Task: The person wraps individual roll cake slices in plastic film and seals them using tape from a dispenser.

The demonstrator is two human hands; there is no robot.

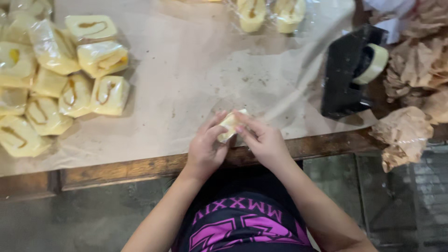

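Both my hands meet at the table's front edge around one small pale yellow pastry in clear wrap. My left hand grips it from the left with thumb and fingers. My right hand pinches its wrap from the right. Most of the pastry is hidden by my fingers.
A pile of several wrapped yellow pastries lies at the left on brown paper. Two more wrapped pastries sit at the top. A black tape dispenser stands at the right, beside crumpled brown paper. The wooden table edge runs in front.
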